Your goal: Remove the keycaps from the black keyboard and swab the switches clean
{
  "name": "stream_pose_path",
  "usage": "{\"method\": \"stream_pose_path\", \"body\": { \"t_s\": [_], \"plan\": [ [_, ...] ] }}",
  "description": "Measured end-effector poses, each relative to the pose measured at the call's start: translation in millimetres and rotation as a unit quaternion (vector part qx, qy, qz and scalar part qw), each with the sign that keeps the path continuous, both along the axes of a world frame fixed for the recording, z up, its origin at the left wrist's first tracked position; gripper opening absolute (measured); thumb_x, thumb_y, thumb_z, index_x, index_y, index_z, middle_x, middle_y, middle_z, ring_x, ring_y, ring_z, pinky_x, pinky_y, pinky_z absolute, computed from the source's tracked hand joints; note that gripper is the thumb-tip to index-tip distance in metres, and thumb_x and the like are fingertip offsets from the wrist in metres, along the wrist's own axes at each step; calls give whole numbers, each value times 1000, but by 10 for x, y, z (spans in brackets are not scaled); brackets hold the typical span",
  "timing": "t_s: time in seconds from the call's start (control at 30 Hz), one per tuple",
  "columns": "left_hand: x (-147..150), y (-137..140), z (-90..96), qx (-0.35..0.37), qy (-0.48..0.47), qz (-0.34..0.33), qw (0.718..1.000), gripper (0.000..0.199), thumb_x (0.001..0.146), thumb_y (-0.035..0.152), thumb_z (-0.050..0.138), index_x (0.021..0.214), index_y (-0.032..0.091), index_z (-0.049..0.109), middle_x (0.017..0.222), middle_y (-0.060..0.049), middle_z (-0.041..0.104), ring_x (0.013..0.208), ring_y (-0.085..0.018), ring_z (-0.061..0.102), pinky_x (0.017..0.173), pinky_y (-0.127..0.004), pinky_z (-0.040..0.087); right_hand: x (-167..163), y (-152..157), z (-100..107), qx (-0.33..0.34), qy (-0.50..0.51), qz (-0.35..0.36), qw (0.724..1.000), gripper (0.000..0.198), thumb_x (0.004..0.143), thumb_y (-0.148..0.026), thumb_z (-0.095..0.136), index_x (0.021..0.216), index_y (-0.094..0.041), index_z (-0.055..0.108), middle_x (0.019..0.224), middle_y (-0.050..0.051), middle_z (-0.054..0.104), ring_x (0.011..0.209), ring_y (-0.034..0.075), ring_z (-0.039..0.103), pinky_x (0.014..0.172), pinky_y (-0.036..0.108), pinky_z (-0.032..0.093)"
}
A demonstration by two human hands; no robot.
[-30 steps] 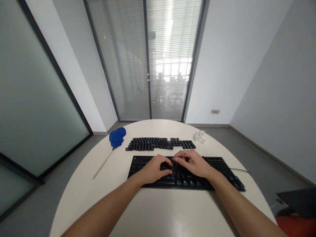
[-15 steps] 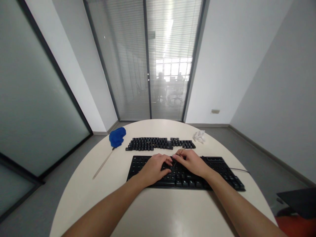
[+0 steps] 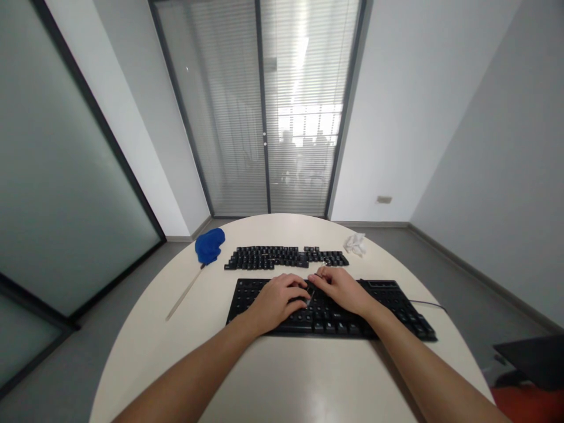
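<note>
A black keyboard (image 3: 392, 305) lies across the table, with many of its keycaps off and bare key sockets showing. Over its middle, my left hand (image 3: 279, 299) is closed, thumb and fingers bent around a small greyish piece too blurred to name. My right hand (image 3: 341, 289) is just beside it, fingertips nearly touching the left ones. Its fingers are curled in a pinch, and a thin shiny bit shows at their far side; what they hold is mostly hidden. Behind the keyboard, loose black keycaps (image 3: 255, 257) lie arranged in rows.
A blue cloth (image 3: 210, 245) lies at the far left beside a thin wooden stick (image 3: 185, 292). Crumpled white tissue (image 3: 355, 244) sits at the far right. The keyboard's cable (image 3: 429, 304) runs off the right side of the round white table (image 3: 282, 382).
The left thumb and fingers have shifted slightly, and a greyish piece now shows at their tips. My right hand has hardly moved. The keyboard and keycaps stay in place.
</note>
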State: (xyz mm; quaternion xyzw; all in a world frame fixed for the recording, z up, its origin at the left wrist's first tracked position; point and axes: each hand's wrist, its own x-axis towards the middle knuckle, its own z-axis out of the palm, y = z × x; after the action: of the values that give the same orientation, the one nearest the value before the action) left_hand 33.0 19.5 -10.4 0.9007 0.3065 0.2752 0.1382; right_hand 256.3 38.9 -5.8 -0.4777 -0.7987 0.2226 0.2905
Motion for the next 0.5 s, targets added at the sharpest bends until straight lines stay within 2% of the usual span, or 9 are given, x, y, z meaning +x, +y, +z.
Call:
{"method": "stream_pose_path", "body": {
  "t_s": [0.13, 0.27, 0.37, 0.5],
  "plan": [
    [0, -24, 40, -18, -12, -14, 1000, 16, 94, 30, 60, 104, 24, 71, 109, -4, 67, 105, -21, 60, 96, -35, 45, 7, 21, -19, 1, -12, 2, 1000, 49, 96, -56, 47, 65, -18, 55, 60, -2, 54, 59, 14, 47, 59, 28, 34],
    [-2, -12, 44, -53, -68, 0, 996, 14, 93, 28, 61, 103, 22, 69, 106, -4, 69, 101, -20, 61, 94, -33, 47, 4, 23, -10, -9, -16, 4, 1000, 48, 97, -53, 46, 65, -18, 55, 58, -2, 53, 58, 15, 48, 59, 28, 33],
    [-11, 70, 89, -49, -108, 43, 992, 12, 91, 23, 62, 102, 21, 68, 103, -3, 69, 98, -19, 62, 92, -32, 48, 3, 15, -3, -21, -17, 4, 1000, 49, 97, -54, 46, 64, -19, 52, 57, -3, 53, 57, 15, 48, 59, 29, 33],
    [-48, 283, 291, -4, -136, 132, 982, 14, 89, 19, 64, 102, 21, 68, 101, -3, 69, 89, -18, 63, 88, -33, 49, 7, 12, -15, -35, -15, 1, 999, 49, 96, -56, 45, 65, -19, 51, 56, -3, 52, 56, 14, 48, 58, 28, 32]
  ]
}}
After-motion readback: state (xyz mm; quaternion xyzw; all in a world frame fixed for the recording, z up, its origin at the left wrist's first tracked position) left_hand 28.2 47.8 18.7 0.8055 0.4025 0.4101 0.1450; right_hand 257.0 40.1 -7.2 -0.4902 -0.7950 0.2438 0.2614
